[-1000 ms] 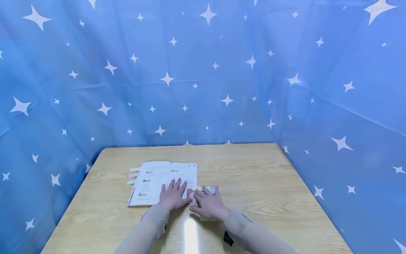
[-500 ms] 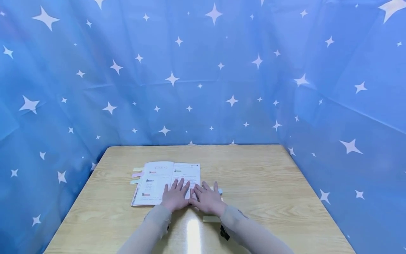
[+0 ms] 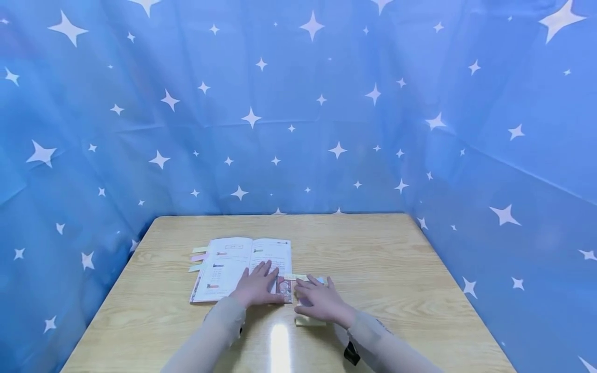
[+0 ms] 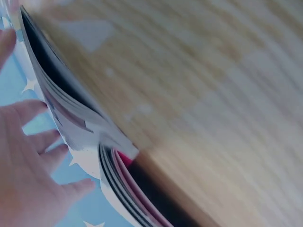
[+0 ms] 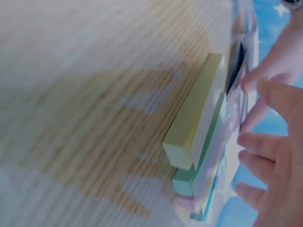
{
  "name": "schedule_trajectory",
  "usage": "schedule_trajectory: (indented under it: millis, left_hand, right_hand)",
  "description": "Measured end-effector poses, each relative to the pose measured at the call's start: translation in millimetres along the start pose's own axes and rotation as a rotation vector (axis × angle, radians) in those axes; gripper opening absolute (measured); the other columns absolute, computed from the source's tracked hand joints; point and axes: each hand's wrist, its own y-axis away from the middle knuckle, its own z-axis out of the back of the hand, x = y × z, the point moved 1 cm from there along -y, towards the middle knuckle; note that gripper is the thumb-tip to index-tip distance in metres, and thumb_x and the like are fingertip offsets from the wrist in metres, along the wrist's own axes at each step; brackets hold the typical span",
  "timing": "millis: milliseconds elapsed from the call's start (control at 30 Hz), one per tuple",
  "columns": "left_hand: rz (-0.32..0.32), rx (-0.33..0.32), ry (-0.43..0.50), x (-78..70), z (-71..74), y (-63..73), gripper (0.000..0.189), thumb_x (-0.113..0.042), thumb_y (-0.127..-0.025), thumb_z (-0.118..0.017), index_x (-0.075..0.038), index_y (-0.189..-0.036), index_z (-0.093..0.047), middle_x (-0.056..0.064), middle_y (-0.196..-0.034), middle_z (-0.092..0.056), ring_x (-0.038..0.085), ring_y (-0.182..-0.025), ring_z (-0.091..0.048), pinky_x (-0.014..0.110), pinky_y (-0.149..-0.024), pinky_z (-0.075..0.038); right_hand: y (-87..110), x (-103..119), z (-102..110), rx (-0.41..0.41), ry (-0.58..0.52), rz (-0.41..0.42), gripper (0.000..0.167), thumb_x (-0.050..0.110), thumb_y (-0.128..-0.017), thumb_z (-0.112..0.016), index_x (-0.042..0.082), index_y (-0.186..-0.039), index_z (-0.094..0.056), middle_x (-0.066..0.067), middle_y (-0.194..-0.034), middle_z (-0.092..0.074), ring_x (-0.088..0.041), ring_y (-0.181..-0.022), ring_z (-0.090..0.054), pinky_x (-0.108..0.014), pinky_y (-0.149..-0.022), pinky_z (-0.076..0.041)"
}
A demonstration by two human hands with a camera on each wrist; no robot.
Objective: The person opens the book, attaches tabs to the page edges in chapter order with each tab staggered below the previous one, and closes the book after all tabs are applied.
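An open book [image 3: 228, 269] lies on the table's left half, with coloured sticky tabs [image 3: 199, 257] along its left edge. My left hand [image 3: 256, 287], fingers spread, rests on its right page. By its thumb a reddish-brown patch with a round picture [image 3: 285, 289] shows at the book's lower right corner. My right hand [image 3: 323, 300] is over a group of sticky note pads [image 3: 311, 321], fingers extended and partly hiding them. Yellow, green, pink and blue pads [image 5: 194, 127] appear beside that hand in the right wrist view; whether it touches them I cannot tell.
The wood-grain table [image 3: 396, 269] extends to both sides and behind the book. A blue curtain with white stars [image 3: 298, 129] surrounds its back and sides. Light glares off the table [image 3: 281, 347] between the forearms.
My right hand first slides left until it meets my left thumb, then draws back right over the pads, exposing the reddish-brown patch. My left hand stays on the page.
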Motion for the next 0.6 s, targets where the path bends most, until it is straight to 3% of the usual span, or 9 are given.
schedule_trajectory:
  millis: [133, 367, 600]
  left_hand:
    - [-0.081, 0.002, 0.03, -2.1, 1.6, 1.2, 0.099, -0.063, -0.069, -0.075, -0.011, -0.147, -0.043, 0.017, -0.156, -0.027, 0.036, -0.144, -0.02, 0.066, -0.111, -0.013]
    - [-0.107, -0.033, 0.011, 1.6, -1.3, -0.6, 0.097, -0.057, -0.066, -0.081, -0.014, -0.146, -0.045, 0.018, -0.154, -0.031, 0.039, -0.142, -0.024, 0.065, -0.11, -0.018]
    - [-0.117, -0.057, 0.048, 4.0, 3.2, 0.6, 0.093, -0.054, -0.066, -0.081, -0.017, -0.144, -0.048, 0.014, -0.153, -0.035, 0.035, -0.14, -0.03, 0.063, -0.11, -0.02]
  right_hand:
    - [11.0, -5, 3, -0.018, -0.006, 0.006, 0.053, 0.05, -0.092, -0.058, 0.014, -0.131, -0.061, -0.008, -0.147, -0.045, -0.038, -0.139, -0.032, -0.078, -0.1, -0.017]
    - [16.5, -5, 4, -0.068, -0.014, 0.02, 0.049, 0.051, -0.091, -0.058, 0.017, -0.124, -0.066, -0.009, -0.146, -0.047, -0.038, -0.136, -0.037, -0.076, -0.1, -0.023]
    - [20.1, -8, 5, -0.087, -0.046, 0.037, 0.04, 0.044, -0.091, -0.062, 0.015, -0.117, -0.069, -0.013, -0.144, -0.048, -0.042, -0.134, -0.039, -0.076, -0.098, -0.024]
